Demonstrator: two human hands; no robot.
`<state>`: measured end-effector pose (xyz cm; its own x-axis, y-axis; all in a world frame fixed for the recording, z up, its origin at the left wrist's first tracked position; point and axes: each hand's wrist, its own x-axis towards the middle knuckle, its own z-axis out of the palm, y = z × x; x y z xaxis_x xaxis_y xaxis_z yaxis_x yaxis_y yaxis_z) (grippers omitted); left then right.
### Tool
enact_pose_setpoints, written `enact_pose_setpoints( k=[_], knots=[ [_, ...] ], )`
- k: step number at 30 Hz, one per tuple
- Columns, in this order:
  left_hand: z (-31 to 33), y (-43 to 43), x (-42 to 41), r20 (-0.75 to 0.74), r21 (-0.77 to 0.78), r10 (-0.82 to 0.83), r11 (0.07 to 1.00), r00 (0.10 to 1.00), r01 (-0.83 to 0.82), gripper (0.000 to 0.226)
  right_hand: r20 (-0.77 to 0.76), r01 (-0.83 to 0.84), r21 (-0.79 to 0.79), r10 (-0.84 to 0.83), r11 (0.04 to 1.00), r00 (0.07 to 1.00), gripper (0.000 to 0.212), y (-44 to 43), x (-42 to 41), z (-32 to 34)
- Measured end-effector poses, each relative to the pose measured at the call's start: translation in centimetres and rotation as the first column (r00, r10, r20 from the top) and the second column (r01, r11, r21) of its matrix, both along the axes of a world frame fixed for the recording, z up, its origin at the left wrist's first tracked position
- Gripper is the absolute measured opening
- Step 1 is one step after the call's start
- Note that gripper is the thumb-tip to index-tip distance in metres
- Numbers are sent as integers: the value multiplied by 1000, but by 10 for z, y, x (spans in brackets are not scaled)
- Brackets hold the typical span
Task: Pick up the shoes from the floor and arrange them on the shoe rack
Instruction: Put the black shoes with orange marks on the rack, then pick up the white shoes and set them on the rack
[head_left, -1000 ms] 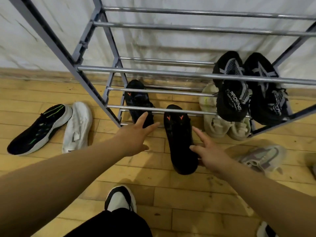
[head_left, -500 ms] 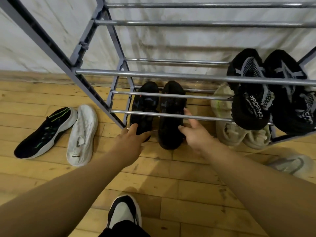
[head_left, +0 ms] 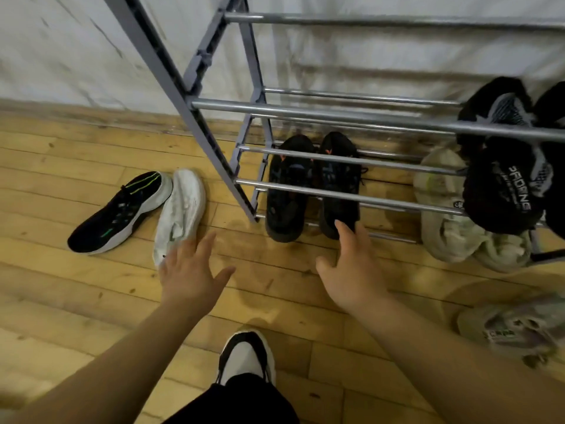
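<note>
Racked: black pair (head_left: 315,185) on shoe rack (head_left: 351,194) | Left: your green-striped shoe (head_left: 122,209), white shoe (head_left: 180,212) on floor | left hand (head_left: 191,278), right hand (head_left: 351,270): spread, empty

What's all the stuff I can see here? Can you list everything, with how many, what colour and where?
shoe rack: one, grey frame with silver bars, against the wall
black shoes: two, black, side by side on the rack's lowest level
beige shoes: two, pale beige, low on the rack, right
black-and-white shoes: two, on a higher level, right
black shoe with green stripes: one, on the floor, left
white shoe: one, upside down beside it
pale grey shoe: one, blurred, on the floor, far right
floor: wooden planks
worn shoe: one, white and black, bottom centre
left hand: open, empty
right hand: open, fingertips at a black shoe
</note>
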<state>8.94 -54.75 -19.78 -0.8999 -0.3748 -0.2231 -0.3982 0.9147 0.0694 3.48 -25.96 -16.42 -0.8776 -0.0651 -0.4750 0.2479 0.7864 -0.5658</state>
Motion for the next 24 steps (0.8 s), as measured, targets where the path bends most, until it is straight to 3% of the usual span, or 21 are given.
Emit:
enact_pose_setpoints(
  k=[2,6,8,11,12,15,21,24],
  knots=[
    [1,-23,0,82,-48,145,989,986,-142,93,-83,-30,32,33,999,996,77,-15,4,6],
    [-2,-62,-11,199,109,364,914,910,-390,98,-103,-193,-33,188,981,977,72,-41,9,6],
    [-14,-68,-9,83,299,425,852,901,-430,79,-56,-229,-67,226,971,973,70,-49,7,5],
    [-24,-74,-9,72,457,520,741,851,-492,61,11,-270,-70,271,960,962,67,-57,0,7],
    [-22,-74,-9,77,459,513,743,855,-488,62,22,-282,-69,284,957,959,66,-58,-2,8],
    [-16,-70,-5,41,359,364,864,930,-354,62,39,-316,-74,319,946,947,65,-62,-5,14],
    [36,-53,22,-98,439,361,852,927,-285,76,4,-430,-46,430,902,903,65,-61,-4,39],
    [77,-54,42,-177,513,342,832,923,-210,70,17,-491,-41,492,870,870,68,-56,-2,61]
  ],
)
